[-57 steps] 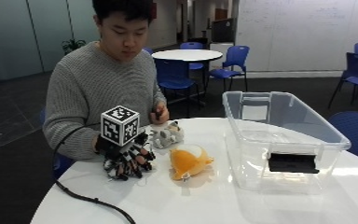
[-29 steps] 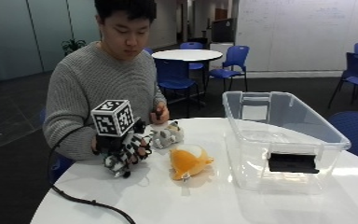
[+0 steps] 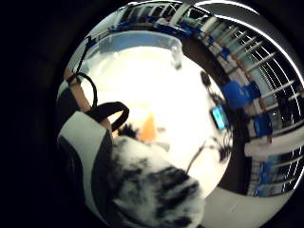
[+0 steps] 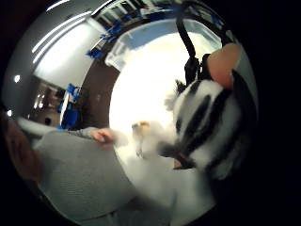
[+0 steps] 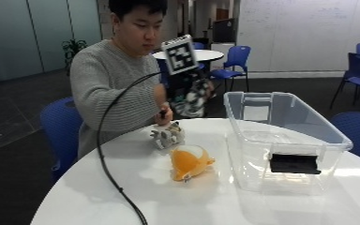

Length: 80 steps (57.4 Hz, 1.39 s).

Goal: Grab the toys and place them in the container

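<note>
Round white table [image 5: 304, 206] in an office room with blue chairs behind. Step in hand: carrying the first toy over. Gloved right hand [image 5: 183, 91] is raised off the table, just beside the near wall of the clear container [image 5: 317, 133], fingers curled round a black-and-white striped plush toy [image 5: 195, 98]; both palm views show the striped fur close against the palm. Next move, I'd judge: shift over the container opening and let go. Orange plush toy [image 5: 189, 162] and small grey plush toy [image 5: 168, 136] lie on the table beside the container, not yet picked. Bare hand [image 5: 163, 117] rests near the grey one.
</note>
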Tool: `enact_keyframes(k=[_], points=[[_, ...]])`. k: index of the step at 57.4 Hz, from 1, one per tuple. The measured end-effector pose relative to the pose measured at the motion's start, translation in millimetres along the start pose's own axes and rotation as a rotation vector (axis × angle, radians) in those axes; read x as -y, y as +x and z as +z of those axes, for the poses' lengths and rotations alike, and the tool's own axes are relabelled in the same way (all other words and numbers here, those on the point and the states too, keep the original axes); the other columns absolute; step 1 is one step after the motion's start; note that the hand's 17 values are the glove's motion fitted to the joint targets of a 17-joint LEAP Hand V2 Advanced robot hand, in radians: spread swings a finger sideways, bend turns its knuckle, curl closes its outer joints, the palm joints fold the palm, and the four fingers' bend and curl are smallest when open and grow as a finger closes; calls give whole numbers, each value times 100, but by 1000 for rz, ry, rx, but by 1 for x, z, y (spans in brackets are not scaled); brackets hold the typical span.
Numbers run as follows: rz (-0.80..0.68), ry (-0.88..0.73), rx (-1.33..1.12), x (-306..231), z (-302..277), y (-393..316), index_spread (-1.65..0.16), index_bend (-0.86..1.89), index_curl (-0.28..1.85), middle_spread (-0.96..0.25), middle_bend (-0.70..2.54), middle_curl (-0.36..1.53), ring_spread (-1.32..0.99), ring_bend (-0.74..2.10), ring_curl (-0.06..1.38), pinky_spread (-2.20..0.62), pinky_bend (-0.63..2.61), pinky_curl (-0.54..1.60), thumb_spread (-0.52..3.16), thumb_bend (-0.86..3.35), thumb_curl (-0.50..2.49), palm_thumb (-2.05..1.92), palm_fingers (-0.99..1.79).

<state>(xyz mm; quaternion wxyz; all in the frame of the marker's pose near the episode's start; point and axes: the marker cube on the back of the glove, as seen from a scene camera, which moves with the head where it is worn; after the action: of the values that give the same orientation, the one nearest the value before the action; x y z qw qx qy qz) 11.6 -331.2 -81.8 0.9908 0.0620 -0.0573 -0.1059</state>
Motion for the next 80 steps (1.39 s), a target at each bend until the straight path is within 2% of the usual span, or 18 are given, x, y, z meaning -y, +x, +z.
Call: enact_keyframes(k=[6, 9, 14, 22, 40, 48, 58, 61, 64, 68, 73, 80], points=[[76, 13, -174, 99, 24, -18, -40, 43, 49, -28, 55, 63, -51, 98, 56, -45, 90, 46, 26, 3, 87, 66, 100], [45, -5, -208, 131, 42, -30, -41, 41, 50, -28, 54, 63, -51, 98, 56, -45, 91, 46, 25, 2, 88, 67, 100], [-105, -57, -135, 169, 67, -50, -41, 38, 51, -28, 52, 64, -51, 97, 56, -45, 91, 46, 24, 1, 91, 67, 98], [-155, -107, -89, 202, 97, -67, -43, 34, 54, -29, 50, 66, -51, 96, 57, -45, 93, 47, 24, 0, 94, 67, 96], [-131, -210, -95, 218, 149, -73, -48, 17, 59, -30, 44, 69, -52, 93, 58, -44, 96, 47, 30, -1, 100, 65, 90], [-120, -319, -143, 210, 174, -67, -49, 15, 59, -30, 42, 70, -52, 93, 58, -44, 98, 47, 34, -1, 102, 65, 87], [-100, -379, -131, 209, 174, -71, -50, 12, 58, -31, 37, 70, -51, 94, 59, -43, 103, 48, 41, -2, 104, 62, 80], [-88, -408, -142, 207, 175, -70, -48, 2, 53, -30, 30, 68, -49, 94, 59, -42, 112, 49, 53, -6, 102, 51, 67], [-76, -425, -150, 205, 175, -68, -47, 8, 52, -31, 22, 66, -46, 94, 58, -39, 114, 49, 68, -6, 99, 39, 54], [-66, -425, -128, 204, 172, -67, -44, 6, 48, -31, 17, 64, -41, 86, 58, -29, 118, 52, 89, -4, 90, 34, 13], [-58, -406, -116, 201, 161, -64, -42, 8, 42, -29, 18, 59, -37, 76, 52, -18, 122, 49, 104, -4, 80, 26, -2], [-58, -359, -114, 189, 129, -61, -39, 12, 37, -27, 18, 55, -31, 69, 46, -8, 121, 45, 118, -5, 67, 12, -6]])
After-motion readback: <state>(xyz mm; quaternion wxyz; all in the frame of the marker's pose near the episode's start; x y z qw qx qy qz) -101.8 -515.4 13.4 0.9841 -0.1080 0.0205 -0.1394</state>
